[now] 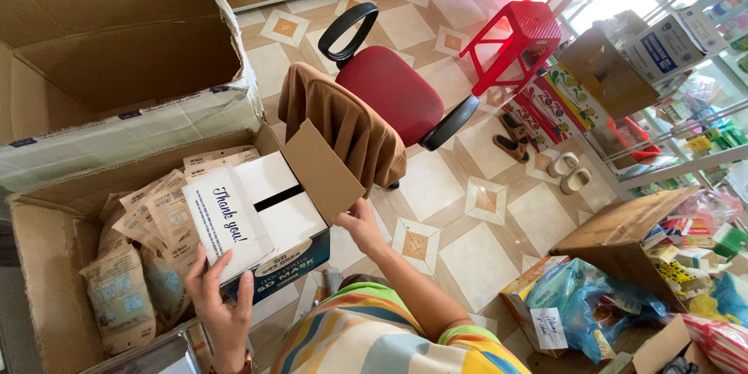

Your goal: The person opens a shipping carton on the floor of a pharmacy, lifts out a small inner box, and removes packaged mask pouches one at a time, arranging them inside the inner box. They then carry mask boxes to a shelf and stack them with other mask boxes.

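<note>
The left hand [222, 300] holds the near end of a white box [269, 222], with its fingers curled up around the edge. A white card [222, 218] with dark writing lies on top of the box, and the left fingers touch its lower edge. The right hand [360, 222] pinches the brown flap [323, 171] of the box, which stands open and tilts up. The box has a blue side and a black stripe across its top. It sits on the edge of a big cardboard box [47, 265], which is full of brown paper packets [121, 296]. Another big cardboard box [117, 39] stands open behind it, turned on its side. A red chair [393, 89] with black arms is just past the white box, and a brown cloth [343, 121] hangs over its back. A red stool [518, 35] stands farther away on the tiled floor [460, 210]. Two pairs of sandals [538, 148] lie near a glass shelf. A blue plastic bag [592, 300] sits to the right, by more boxes.
</note>
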A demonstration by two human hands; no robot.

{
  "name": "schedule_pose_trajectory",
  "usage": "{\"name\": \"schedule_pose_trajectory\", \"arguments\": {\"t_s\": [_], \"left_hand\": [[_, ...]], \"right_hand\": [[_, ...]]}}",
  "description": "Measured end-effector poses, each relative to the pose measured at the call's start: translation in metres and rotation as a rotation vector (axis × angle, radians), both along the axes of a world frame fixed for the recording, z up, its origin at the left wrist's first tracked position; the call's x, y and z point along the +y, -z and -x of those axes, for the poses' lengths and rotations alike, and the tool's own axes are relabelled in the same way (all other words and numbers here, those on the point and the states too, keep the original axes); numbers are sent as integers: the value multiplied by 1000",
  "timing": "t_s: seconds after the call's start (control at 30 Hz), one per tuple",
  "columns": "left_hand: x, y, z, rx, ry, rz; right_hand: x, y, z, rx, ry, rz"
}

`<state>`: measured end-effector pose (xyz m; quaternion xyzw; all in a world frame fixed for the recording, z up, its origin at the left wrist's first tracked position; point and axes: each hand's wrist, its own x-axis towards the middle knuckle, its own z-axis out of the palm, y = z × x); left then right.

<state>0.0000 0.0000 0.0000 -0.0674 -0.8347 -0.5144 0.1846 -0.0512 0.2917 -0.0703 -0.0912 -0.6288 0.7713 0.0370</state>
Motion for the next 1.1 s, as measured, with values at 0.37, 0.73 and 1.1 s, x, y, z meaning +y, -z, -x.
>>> {"name": "schedule_pose_trajectory", "arguments": {"t_s": [0.37, 0.73, 1.1], "left_hand": [[-16, -7, -4, 13, 22, 74], [-12, -28, 5, 48, -93, 507], [6, -51, 16, 119, -144, 665]], "right_hand": [[-7, 4, -9, -182, 60, 410], [-15, 26, -33, -121, -16, 523], [-11, 16, -21, -139, -122, 402]]}}
